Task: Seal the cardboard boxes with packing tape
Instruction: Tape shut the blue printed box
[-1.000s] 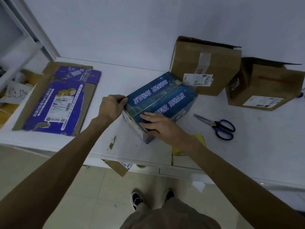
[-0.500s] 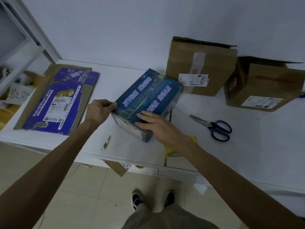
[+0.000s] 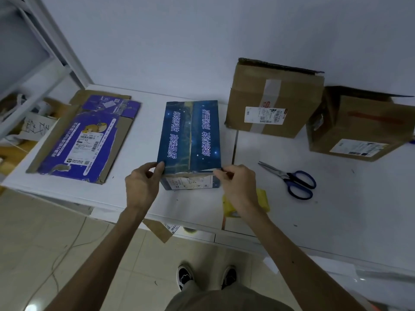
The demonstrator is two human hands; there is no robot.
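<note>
A dark blue printed cardboard box (image 3: pixel 190 135) lies on the white table (image 3: pixel 314 221), its long side pointing away from me and its top flaps closed. My left hand (image 3: pixel 142 184) grips the near left corner of the box. My right hand (image 3: pixel 238 185) pinches the near right corner. A yellow roll of packing tape (image 3: pixel 262 199) sits on the table just behind my right wrist, partly hidden by it.
Blue-handled scissors (image 3: pixel 294 179) lie right of the box. Two brown cardboard boxes (image 3: pixel 274 97) (image 3: pixel 359 124) stand at the back right. A flattened purple box (image 3: pixel 85 135) lies at the left. A shelf frame (image 3: pixel 33 63) rises at far left.
The blue box has been turned from a diagonal to square with me. My right hand left the top and went to the near right corner; my left hand stayed at the near left corner.
</note>
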